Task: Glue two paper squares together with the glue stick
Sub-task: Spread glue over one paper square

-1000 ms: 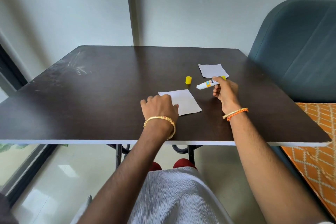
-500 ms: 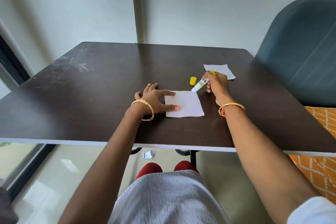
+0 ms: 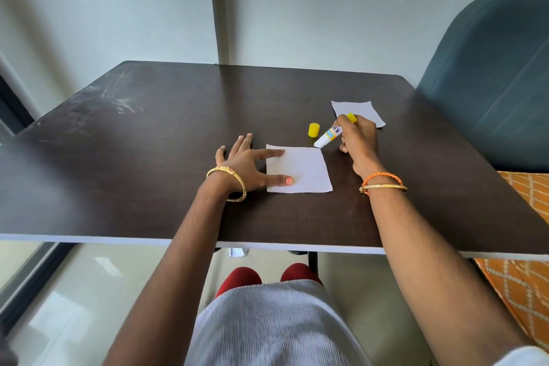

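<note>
On table [image 3: 148,157]: two paper squares [image 3: 300,169], one cap [image 3: 313,130]; right hand [image 3: 358,140] grips glue stick [image 3: 329,137], left hand [image 3: 246,166] splayed flat.

The dark brown wooden table [image 3: 166,163] looks smooth, with pale scuffed marks at its far left. Just under the tip of the held white and yellow plastic glue stick [image 3: 330,136] lies a matt white paper square [image 3: 303,171]. A shiny gold metal bangle [image 3: 230,184] circles the other wrist.

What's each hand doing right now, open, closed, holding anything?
Left hand: open, fingers spread, pinning the near paper square flat.
Right hand: closed on the uncapped glue stick, tip at the square's far right corner.
</note>
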